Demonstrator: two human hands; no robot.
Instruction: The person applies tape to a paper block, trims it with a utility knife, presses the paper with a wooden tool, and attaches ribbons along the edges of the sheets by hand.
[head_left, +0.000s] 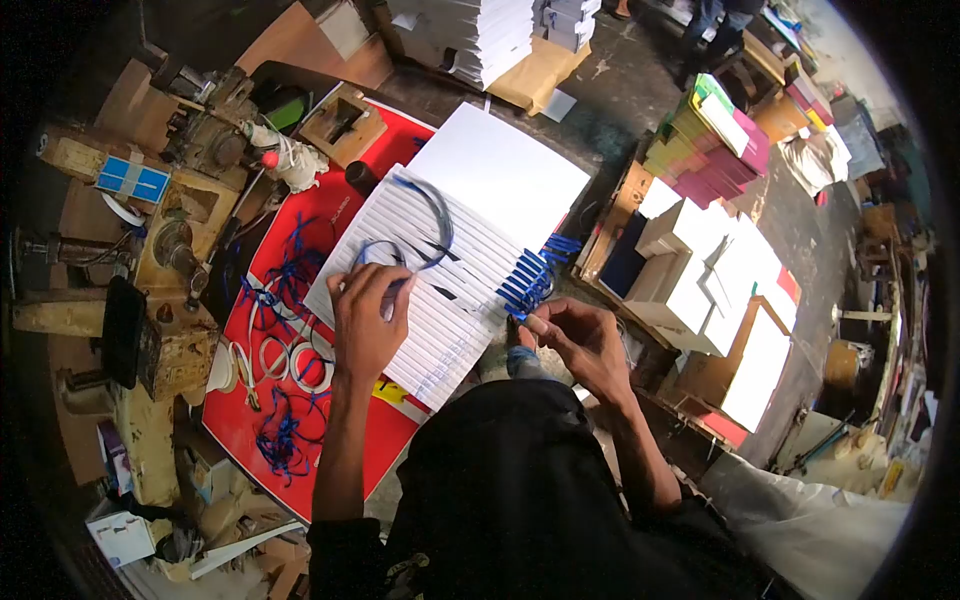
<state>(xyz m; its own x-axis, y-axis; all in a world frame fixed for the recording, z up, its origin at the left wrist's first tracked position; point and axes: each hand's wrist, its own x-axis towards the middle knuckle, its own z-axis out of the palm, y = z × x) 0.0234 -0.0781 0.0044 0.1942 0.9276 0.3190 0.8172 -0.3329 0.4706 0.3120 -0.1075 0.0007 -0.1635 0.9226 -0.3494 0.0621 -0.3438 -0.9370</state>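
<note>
A stack of thin white booklets or page sections (440, 335) lies fanned in a row before me. Over its left part rests my left hand (368, 315), fingers bent and thumb apart, beside a loose loop of dark blue ribbon (440, 215). Small dark pointed pieces (445, 293) lie on the stack. Along its right edge, short blue ribbon ends (525, 283) stick out in a row. There my right hand (580, 345) pinches the lowest blue ribbon end between thumb and finger; the fingertips partly hide it.
The red tabletop (375, 455) carries tangled blue ribbon (285, 440) and white tape rolls (310, 365). A blank white sheet stack (500, 160) lies beyond the booklets. An old metal machine (185, 235) stands left. Paper stacks (695, 275) are on the right; a person's legs (710, 30) show far back.
</note>
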